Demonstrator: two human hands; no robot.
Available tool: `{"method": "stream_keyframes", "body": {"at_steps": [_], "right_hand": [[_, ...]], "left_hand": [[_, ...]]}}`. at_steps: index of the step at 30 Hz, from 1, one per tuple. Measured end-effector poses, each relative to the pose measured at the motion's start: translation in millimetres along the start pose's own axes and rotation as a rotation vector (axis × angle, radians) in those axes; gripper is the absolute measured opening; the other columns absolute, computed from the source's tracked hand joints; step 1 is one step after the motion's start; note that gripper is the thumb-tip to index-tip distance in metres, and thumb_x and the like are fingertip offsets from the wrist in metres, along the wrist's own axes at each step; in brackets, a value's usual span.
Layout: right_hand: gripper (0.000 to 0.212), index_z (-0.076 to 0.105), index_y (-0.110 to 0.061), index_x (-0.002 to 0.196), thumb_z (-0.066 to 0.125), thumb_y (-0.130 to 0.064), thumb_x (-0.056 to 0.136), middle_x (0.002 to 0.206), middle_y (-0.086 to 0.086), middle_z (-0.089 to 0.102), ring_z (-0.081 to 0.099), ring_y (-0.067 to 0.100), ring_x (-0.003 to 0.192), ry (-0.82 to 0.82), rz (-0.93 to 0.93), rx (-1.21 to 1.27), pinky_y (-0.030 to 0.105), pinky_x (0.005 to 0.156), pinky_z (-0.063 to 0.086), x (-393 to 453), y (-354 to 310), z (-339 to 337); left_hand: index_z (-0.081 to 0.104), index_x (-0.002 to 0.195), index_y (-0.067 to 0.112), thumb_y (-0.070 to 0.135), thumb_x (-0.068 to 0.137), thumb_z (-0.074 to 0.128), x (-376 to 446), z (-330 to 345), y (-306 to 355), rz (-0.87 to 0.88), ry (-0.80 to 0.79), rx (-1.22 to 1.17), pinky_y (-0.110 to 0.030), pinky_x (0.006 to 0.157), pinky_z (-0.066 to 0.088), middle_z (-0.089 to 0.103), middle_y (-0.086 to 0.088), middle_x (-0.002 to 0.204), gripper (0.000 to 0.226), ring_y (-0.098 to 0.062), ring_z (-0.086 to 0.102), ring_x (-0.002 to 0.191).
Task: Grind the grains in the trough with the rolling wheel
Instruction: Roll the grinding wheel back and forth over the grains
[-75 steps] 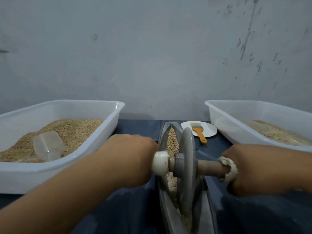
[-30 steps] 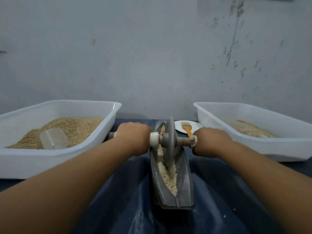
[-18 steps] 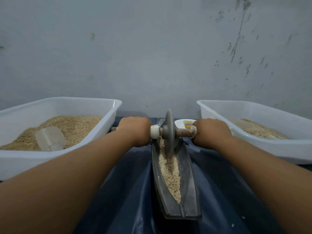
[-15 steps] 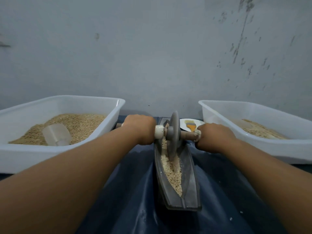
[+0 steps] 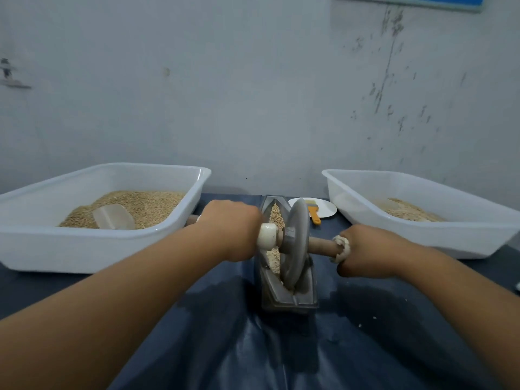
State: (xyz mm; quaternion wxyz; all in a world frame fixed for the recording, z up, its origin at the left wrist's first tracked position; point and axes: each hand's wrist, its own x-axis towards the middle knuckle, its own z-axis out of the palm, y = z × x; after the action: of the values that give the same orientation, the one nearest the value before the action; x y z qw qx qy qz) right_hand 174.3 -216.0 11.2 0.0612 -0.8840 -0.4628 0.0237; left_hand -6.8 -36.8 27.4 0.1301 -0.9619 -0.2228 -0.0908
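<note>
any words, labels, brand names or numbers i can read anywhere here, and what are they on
None can be read.
Blue-edged sign at the top of the wall: only its bottom strip is in view, and no letters show.
White tubs, grinding wheel, metal trough, orange-handled brush: no print or label visible.

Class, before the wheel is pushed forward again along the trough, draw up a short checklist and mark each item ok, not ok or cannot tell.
1. Left hand grips the axle: ok.
2. Right hand grips the axle: ok.
3. Rolling wheel sits in the trough: ok.
4. Grains lie ahead of the wheel: ok.
5. Trough fixed against sliding: cannot tell.
6. Brush is clear of the trough: ok.
</note>
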Motion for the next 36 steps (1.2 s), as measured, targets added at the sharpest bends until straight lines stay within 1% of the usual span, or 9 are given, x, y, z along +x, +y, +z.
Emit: {"method": "stream_keyframes", "body": {"at_steps": [3,6,10,18,26,29,32,34,36], "right_hand": [[0.017,0.059,-0.022,0.074,0.062,-0.033,0.061,0.059,-0.007,0.057,0.050,0.010,0.053,0.022,-0.017,-0.055,0.027,0.050,0.036,-10,0,-5],[0.012,0.057,-0.027,0.073,0.060,-0.037,0.067,0.065,-0.007,0.061,0.058,0.011,0.061,0.090,-0.012,-0.160,0.026,0.052,0.042,3,-3,-2],[0.011,0.054,-0.029,0.074,0.059,-0.039,0.074,0.073,-0.009,0.060,0.058,0.012,0.069,0.134,0.007,-0.190,0.028,0.058,0.047,44,0,10],[0.012,0.047,-0.026,0.069,0.051,-0.037,0.067,0.069,-0.011,0.053,0.049,0.013,0.059,0.245,0.005,-0.290,0.024,0.049,0.029,113,4,10],[0.015,0.050,-0.027,0.072,0.061,-0.037,0.075,0.070,-0.007,0.057,0.052,0.010,0.061,0.104,-0.012,-0.197,0.025,0.051,0.035,71,2,6],[0.015,0.056,-0.026,0.076,0.066,-0.035,0.071,0.067,-0.008,0.059,0.053,0.010,0.057,-0.030,-0.059,-0.161,0.024,0.049,0.037,38,-6,-10],[0.014,0.058,-0.024,0.073,0.068,-0.032,0.068,0.053,-0.013,0.052,0.044,0.004,0.044,-0.166,-0.057,-0.114,0.018,0.042,0.033,16,-11,-26],[0.014,0.059,-0.024,0.074,0.068,-0.034,0.069,0.055,-0.011,0.053,0.045,0.004,0.045,-0.145,-0.050,-0.170,0.020,0.044,0.034,16,-12,-26],[0.014,0.056,-0.025,0.074,0.065,-0.036,0.071,0.063,-0.008,0.058,0.053,0.008,0.055,-0.009,-0.040,-0.252,0.024,0.049,0.038,26,-13,-17]], "left_hand": [[0.046,0.084,0.033,0.025,0.077,0.065,-10,4,-1,-0.013,0.013,-0.035,-0.030,0.064,0.043,0.050,0.009,0.071,0.021,-0.013,0.052,0.067],[0.049,0.087,0.034,0.026,0.079,0.065,-6,16,-2,-0.061,0.021,-0.062,-0.032,0.068,0.047,0.058,0.008,0.080,0.019,-0.015,0.058,0.076],[0.052,0.088,0.033,0.027,0.078,0.065,24,31,-7,-0.094,0.054,-0.035,-0.031,0.064,0.042,0.056,0.008,0.076,0.017,-0.016,0.056,0.071],[0.051,0.087,0.031,0.035,0.077,0.067,77,50,-25,-0.148,0.087,-0.075,-0.034,0.068,0.044,0.055,0.006,0.077,0.018,-0.020,0.054,0.074],[0.054,0.089,0.031,0.029,0.079,0.064,49,34,-16,-0.079,0.034,-0.060,-0.033,0.069,0.046,0.059,0.006,0.082,0.014,-0.018,0.056,0.075],[0.051,0.082,0.033,0.027,0.077,0.065,19,30,-13,-0.074,-0.023,-0.100,-0.032,0.072,0.050,0.061,0.008,0.081,0.016,-0.014,0.060,0.077],[0.043,0.069,0.032,0.027,0.075,0.063,0,28,-12,-0.091,0.007,-0.090,-0.028,0.065,0.048,0.056,0.010,0.072,0.021,-0.009,0.055,0.067],[0.040,0.068,0.032,0.028,0.075,0.062,-3,31,-11,-0.111,0.036,-0.082,-0.028,0.062,0.045,0.053,0.010,0.069,0.023,-0.008,0.052,0.064],[0.043,0.071,0.032,0.029,0.076,0.062,0,35,-8,-0.143,0.068,-0.079,-0.028,0.061,0.041,0.051,0.010,0.068,0.019,-0.010,0.050,0.063]]}}
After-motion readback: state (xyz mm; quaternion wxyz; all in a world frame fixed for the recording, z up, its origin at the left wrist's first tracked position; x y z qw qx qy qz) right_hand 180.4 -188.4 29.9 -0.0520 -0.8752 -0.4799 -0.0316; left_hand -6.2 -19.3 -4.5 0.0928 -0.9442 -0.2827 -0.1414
